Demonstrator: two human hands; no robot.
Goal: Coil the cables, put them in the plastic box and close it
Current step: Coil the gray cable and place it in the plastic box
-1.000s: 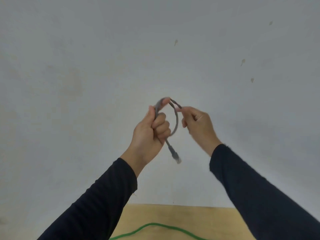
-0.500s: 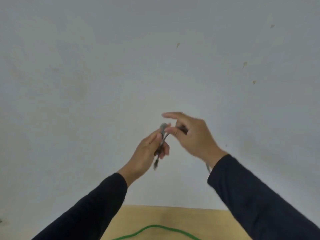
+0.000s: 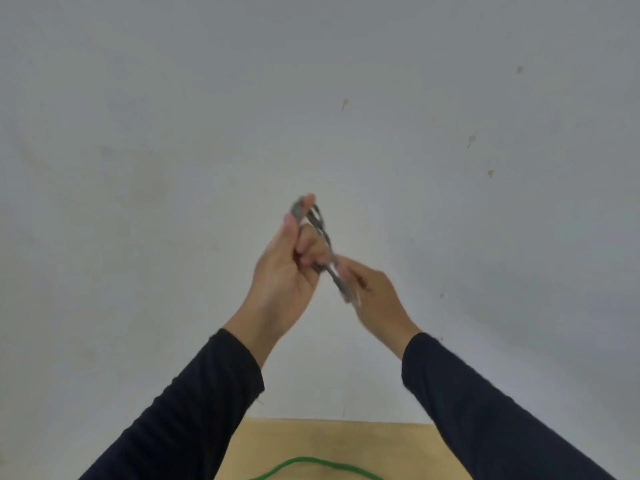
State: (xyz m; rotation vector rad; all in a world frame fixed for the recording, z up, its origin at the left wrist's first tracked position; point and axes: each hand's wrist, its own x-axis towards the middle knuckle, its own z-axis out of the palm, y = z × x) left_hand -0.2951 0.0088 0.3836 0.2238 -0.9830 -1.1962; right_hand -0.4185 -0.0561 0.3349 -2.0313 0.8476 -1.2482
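I hold a short grey cable (image 3: 323, 233) up in front of a pale wall. My left hand (image 3: 287, 271) is closed around its small loops, with the top of the coil sticking out above the fingers. My right hand (image 3: 374, 299) pinches the cable's lower end, just right of and below the left hand. A green cable (image 3: 311, 464) lies in a curve on the wooden table (image 3: 408, 445) at the bottom edge. The plastic box is out of view.
A plain grey-white wall (image 3: 173, 168) with a few small marks fills most of the view. Only a strip of the table top shows, between my dark sleeves.
My left hand has risen and turned with the coil. My right hand has dropped from above the coil to its lower end, pulling the cable down to the right.
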